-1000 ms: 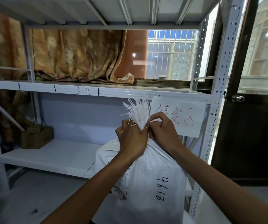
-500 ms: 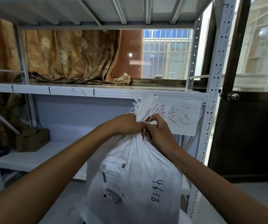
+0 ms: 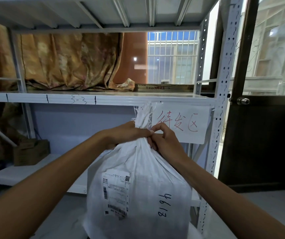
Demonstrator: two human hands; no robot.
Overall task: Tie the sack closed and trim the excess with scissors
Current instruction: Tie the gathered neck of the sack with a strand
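- The left hand (image 3: 129, 133) squeezes the neck of the white sack (image 3: 138, 187) tight.
- The right hand (image 3: 165, 142) pinches the neck right beside it.
- Frayed threads (image 3: 144, 112) stick up above both hands.

Left hand (image 3: 128, 132) and right hand (image 3: 164, 140) grip the white sack (image 3: 138, 187) at its gathered neck.

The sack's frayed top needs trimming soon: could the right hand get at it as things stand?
Probably yes. The frayed top stands bare just above the right hand, which pinches the sack at the neck, nothing between. It would have to let go first; the left hand grips the neck too.
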